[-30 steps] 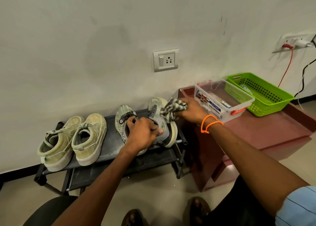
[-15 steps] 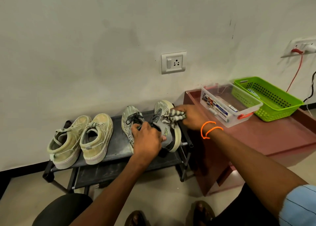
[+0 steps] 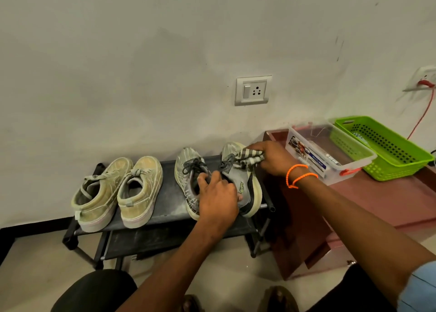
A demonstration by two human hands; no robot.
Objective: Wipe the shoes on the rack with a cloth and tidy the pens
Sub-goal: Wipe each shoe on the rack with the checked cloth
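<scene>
A black shoe rack (image 3: 169, 217) stands against the wall with two pairs on its top shelf. The beige pair (image 3: 118, 191) sits at the left. The grey running pair sits at the right: the left grey shoe (image 3: 186, 167) and the right grey shoe (image 3: 247, 186). My left hand (image 3: 218, 196) grips the right grey shoe at its collar and heel. My right hand (image 3: 271, 158) holds a striped cloth (image 3: 247, 157) bunched against that shoe's toe and laces. A clear plastic box (image 3: 330, 167) with pens inside stands on the maroon table.
A maroon low table (image 3: 389, 200) adjoins the rack's right end. On it a green perforated basket (image 3: 387, 146) stands behind the clear box. A wall socket (image 3: 253, 91) is above the shoes. A red cable (image 3: 422, 113) hangs at the far right. My knee (image 3: 94, 290) is below the rack.
My right hand has slid the cloth over the front of the right grey shoe, from beside its toe onto the laces. My left hand keeps its grip on the shoe.
</scene>
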